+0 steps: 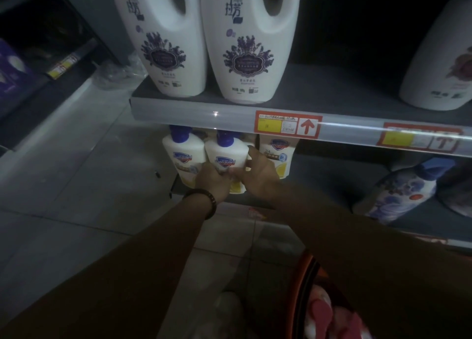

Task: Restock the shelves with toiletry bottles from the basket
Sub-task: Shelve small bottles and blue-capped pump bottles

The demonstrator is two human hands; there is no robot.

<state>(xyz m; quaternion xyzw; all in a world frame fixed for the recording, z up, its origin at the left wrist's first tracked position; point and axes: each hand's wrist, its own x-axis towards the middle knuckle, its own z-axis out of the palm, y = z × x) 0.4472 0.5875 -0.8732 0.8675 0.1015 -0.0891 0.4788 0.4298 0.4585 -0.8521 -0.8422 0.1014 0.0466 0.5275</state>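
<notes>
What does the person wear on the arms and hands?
Both hands are bare: no gloves or rings show on the left hand or the right hand. A dark beaded bracelet circles the left wrist. No sleeve edge shows on either forearm, though the light is dim.

Basket at lower edge, cropped and blurred

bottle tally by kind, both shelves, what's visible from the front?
Large white handled bottle, lavender label: 2
Large white bottle, reddish flower label, cut off at the frame edge: 1
Small white Safeguard bottle: 3; left hand and right hand hold the middle one
Blue floral bottle: 1
Total: 7
</notes>
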